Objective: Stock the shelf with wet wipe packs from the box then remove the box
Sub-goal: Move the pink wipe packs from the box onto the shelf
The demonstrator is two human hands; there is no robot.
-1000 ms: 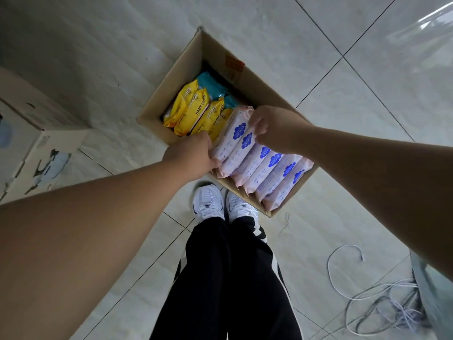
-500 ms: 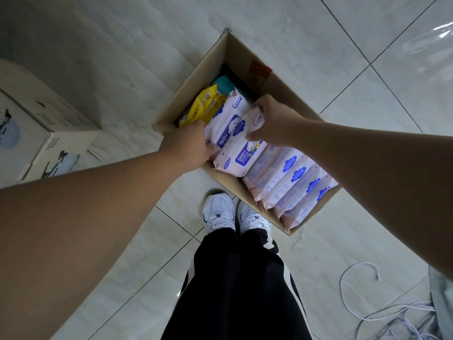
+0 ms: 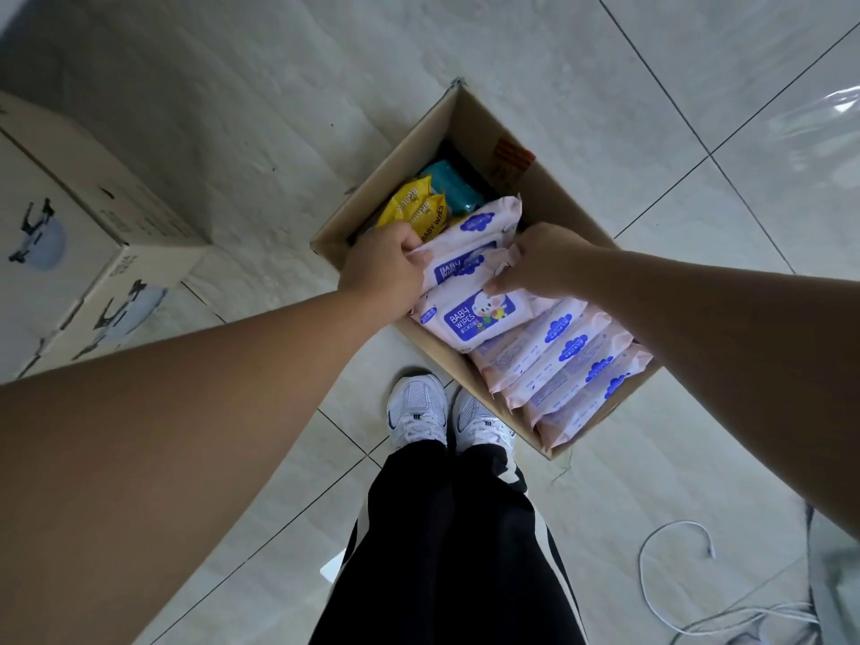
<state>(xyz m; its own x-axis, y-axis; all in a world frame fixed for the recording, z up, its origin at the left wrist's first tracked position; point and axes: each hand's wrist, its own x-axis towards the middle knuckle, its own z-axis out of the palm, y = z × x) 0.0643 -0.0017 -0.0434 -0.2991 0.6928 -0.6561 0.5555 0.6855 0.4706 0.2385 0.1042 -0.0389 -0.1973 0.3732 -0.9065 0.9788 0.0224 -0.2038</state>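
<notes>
Position of load: a held stack (image 3: pixel 472 295) of pink baby-wipe packs, three as far as can be counted, sits between the person's two hands over the middle of the open box (image 3: pixel 395 165). It is tipped so that the printed face of the front pack looks up at the person.

The left hand (image 3: pixel 386 267) has its fingers curled round the stack's left end. The right hand (image 3: pixel 540 260) clamps the right end, thumb on the front pack's face and the other fingers folded behind. Neither hand is free.

Governing relation: the stack's long axis runs from one hand to the other, across the narrow width of the box. Each hand is at one end, and neither is nearer than the other.

Other stock: a row of pink packs (image 3: pixel 563 360) stands on edge in the near-right part of the box, touching the stack's lower edge. Yellow packs (image 3: pixel 414 209) and a teal pack (image 3: pixel 453 186) lie in the far part, behind the stack.

Assessment: the step in hand appears to be lifting the stack out. The shelf is not in view, so the direction of carry cannot be stated. A straight upward lift with even grip at both ends seems called for. The packs are soft and loose from one another, so an uneven grip could let one slide out. Much stock is left in the box, so removing the box is some way off.
</notes>
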